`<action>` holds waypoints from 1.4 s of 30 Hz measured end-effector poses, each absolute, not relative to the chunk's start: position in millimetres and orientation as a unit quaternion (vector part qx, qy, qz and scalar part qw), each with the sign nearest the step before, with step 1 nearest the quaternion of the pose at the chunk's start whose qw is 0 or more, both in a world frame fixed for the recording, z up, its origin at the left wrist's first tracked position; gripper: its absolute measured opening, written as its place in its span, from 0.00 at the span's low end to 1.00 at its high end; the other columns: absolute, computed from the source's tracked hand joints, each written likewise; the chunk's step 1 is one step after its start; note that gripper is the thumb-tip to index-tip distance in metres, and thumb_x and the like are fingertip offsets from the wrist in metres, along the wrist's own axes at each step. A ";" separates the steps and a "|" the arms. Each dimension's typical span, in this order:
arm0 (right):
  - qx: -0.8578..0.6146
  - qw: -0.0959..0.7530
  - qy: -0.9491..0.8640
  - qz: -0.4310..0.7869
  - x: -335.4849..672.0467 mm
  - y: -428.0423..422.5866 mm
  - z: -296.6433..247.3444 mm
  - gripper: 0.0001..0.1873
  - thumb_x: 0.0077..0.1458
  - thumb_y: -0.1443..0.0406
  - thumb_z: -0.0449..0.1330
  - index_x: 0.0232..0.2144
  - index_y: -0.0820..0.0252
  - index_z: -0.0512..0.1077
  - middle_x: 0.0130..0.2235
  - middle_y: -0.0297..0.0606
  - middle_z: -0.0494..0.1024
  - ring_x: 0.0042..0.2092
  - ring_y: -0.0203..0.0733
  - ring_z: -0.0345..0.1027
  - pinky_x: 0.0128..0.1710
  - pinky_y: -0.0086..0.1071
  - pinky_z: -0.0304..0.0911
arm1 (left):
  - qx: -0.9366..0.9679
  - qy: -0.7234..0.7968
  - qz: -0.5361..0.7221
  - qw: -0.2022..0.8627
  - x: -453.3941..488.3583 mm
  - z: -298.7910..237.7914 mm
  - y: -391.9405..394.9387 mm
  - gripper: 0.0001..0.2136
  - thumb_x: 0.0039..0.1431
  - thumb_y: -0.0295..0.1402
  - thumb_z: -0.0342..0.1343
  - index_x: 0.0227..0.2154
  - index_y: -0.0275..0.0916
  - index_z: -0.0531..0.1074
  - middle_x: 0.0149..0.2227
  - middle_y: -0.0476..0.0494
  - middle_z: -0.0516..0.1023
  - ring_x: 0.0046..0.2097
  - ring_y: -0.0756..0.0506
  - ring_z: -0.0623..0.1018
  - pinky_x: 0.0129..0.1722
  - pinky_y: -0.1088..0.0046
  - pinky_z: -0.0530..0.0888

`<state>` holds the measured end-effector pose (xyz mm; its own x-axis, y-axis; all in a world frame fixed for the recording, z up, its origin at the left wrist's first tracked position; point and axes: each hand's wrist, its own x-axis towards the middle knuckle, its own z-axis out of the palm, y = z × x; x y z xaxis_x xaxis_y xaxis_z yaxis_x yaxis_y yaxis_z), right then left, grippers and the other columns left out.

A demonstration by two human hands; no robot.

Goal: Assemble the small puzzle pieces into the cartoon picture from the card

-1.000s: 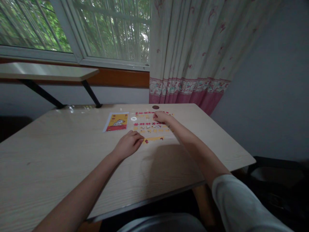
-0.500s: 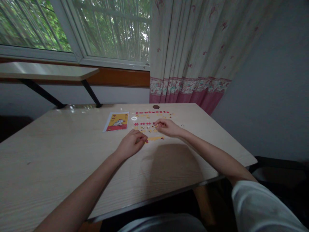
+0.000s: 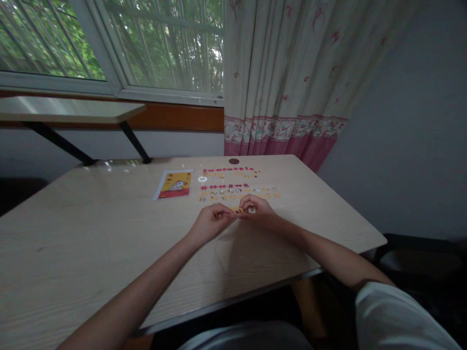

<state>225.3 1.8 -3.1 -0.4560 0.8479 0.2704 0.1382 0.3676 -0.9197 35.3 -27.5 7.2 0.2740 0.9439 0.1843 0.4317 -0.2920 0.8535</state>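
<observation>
My left hand [image 3: 213, 222] and my right hand [image 3: 260, 214] meet fingertip to fingertip just above the table, both closed in a pinch. Between them are small red and yellow jigsaw puzzle pieces [image 3: 239, 210], partly covered by the fingers. Beyond my hands, loose pieces lie in rows: a red row [image 3: 219, 186] with yellow and white ones below it, and a farther red row [image 3: 228, 169]. Left of these lies a picture sheet [image 3: 175, 185] with a white animal on yellow and red.
The pale wooden table [image 3: 109, 253] has a round dark cable hole [image 3: 234, 161] at its back edge. A raised shelf [image 3: 73, 109] on black legs stands at the back left. Behind hang a patterned curtain [image 3: 277, 73] and a barred window.
My right hand has come back from the rows of pieces toward me and met my left hand. My left hand has shifted to the right, with its fingers in a pinch.
</observation>
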 end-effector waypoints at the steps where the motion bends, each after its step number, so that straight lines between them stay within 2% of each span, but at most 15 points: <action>1: -0.339 0.397 -0.729 0.444 225.1 1.1 -3.2 0.17 0.41 0.56 0.67 0.29 0.59 0.66 0.27 0.29 0.69 0.29 0.32 0.64 0.31 0.28 0.60 | 0.717 0.478 0.364 0.354 35.1 7.1 -27.2 0.12 0.51 0.39 0.54 0.26 0.36 0.76 0.26 0.45 0.77 0.23 0.52 0.68 0.23 0.75 0.65; 5: -0.328 0.391 -0.765 0.392 229.6 -0.3 -2.0 0.14 0.44 0.59 0.66 0.32 0.58 0.69 0.30 0.32 0.73 0.30 0.32 0.64 0.32 0.28 0.61 | 0.713 0.464 0.380 0.365 32.3 6.1 -24.4 0.11 0.50 0.39 0.53 0.25 0.36 0.74 0.26 0.44 0.77 0.25 0.51 0.70 0.25 0.74 0.67; 11: -0.323 0.388 -0.827 0.248 237.0 1.5 0.3 0.10 0.50 0.59 0.62 0.35 0.56 0.74 0.31 0.35 0.76 0.31 0.33 0.65 0.34 0.29 0.62 | 0.714 0.446 0.389 0.374 27.1 4.0 -20.2 0.10 0.49 0.38 0.53 0.23 0.37 0.72 0.26 0.45 0.77 0.28 0.50 0.72 0.29 0.73 0.69; 17: -0.286 0.381 -0.872 0.112 239.3 1.8 2.4 0.09 0.54 0.58 0.59 0.34 0.55 0.74 0.30 0.36 0.77 0.34 0.37 0.69 0.39 0.33 0.60 | 0.742 0.445 0.378 0.329 28.3 9.0 -22.8 0.10 0.52 0.38 0.52 0.25 0.38 0.74 0.28 0.44 0.77 0.30 0.48 0.73 0.32 0.71 0.70; 21: -0.328 0.376 -0.864 0.067 246.2 4.1 4.7 0.11 0.56 0.57 0.57 0.34 0.55 0.74 0.32 0.38 0.78 0.36 0.39 0.69 0.41 0.35 0.59 | 0.764 0.466 0.381 0.233 18.3 8.9 -19.8 0.10 0.56 0.37 0.51 0.31 0.38 0.75 0.33 0.43 0.78 0.37 0.46 0.74 0.39 0.67 0.70; 27: -0.344 0.405 -0.846 0.041 258.8 5.7 9.8 0.12 0.55 0.56 0.57 0.34 0.56 0.74 0.32 0.40 0.77 0.36 0.41 0.69 0.41 0.37 0.58 | 0.809 0.497 0.304 0.074 -11.5 1.1 -3.8 0.11 0.57 0.34 0.49 0.33 0.38 0.76 0.36 0.41 0.77 0.39 0.43 0.73 0.42 0.63 0.69; 36: -0.327 0.426 -0.843 0.031 260.2 3.9 11.5 0.10 0.55 0.58 0.58 0.34 0.56 0.74 0.32 0.38 0.77 0.35 0.39 0.69 0.40 0.35 0.59 | 0.827 0.499 0.258 0.039 -17.2 -2.3 1.6 0.14 0.58 0.36 0.46 0.33 0.37 0.76 0.36 0.40 0.77 0.38 0.41 0.74 0.41 0.62 0.69; 42: -0.359 0.308 -0.872 0.129 259.3 13.9 2.4 0.07 0.51 0.61 0.61 0.33 0.58 0.74 0.29 0.35 0.76 0.34 0.36 0.68 0.39 0.31 0.58 | 0.838 0.488 0.243 0.030 -17.2 -4.3 0.3 0.13 0.58 0.35 0.47 0.34 0.36 0.76 0.36 0.39 0.76 0.38 0.40 0.73 0.41 0.61 0.69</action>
<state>259.3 13.9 2.4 -0.5525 0.7053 0.4441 0.5466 0.7089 -0.4458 -17.2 0.3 -4.3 0.4048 0.8321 0.3790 0.8034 -0.5216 0.2872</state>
